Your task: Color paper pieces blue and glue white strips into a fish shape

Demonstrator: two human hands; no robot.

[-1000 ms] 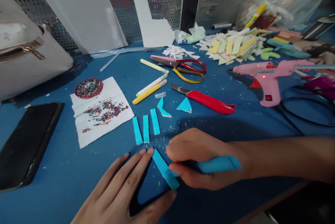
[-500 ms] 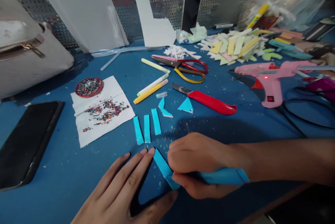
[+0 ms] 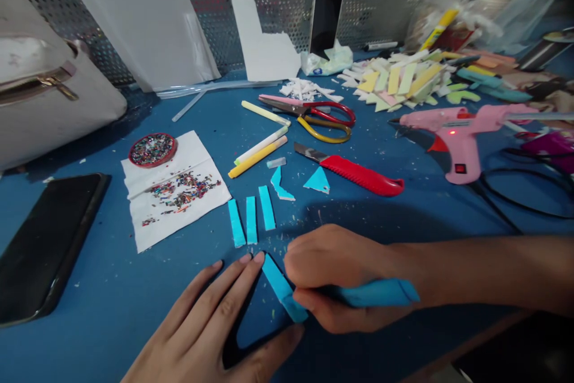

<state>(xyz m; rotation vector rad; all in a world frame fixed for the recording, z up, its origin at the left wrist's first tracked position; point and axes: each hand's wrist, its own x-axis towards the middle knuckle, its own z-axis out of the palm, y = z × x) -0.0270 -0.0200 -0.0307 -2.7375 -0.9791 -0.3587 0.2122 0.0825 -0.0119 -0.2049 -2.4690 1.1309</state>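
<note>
My left hand [image 3: 210, 317] lies spread on the table. Its fingertips touch the upper end of a bright blue strip [image 3: 275, 275], and its thumb rests by the lower end. Over that lower end my right hand [image 3: 336, 275] is closed round a thick blue marker [image 3: 379, 293]; the marker's tip is hidden behind the fingers. Three narrower blue strips, the middle one [image 3: 252, 220] upright in view, lie side by side just beyond. Two blue offcuts, one bent [image 3: 281, 184] and one triangular [image 3: 317, 181], are farther up.
A red-handled cutter [image 3: 363, 175] lies beyond my right hand, with scissors [image 3: 309, 111] behind it. At the right is a pink glue gun [image 3: 461, 132], its light on. Beads lie on white paper [image 3: 147, 233] at the left, near a phone [image 3: 49, 239]. Paper scraps [image 3: 399, 81] pile up behind.
My right hand and the blue marker have shifted slightly left and up. My left hand and the strip under it have stayed practically in place.
</note>
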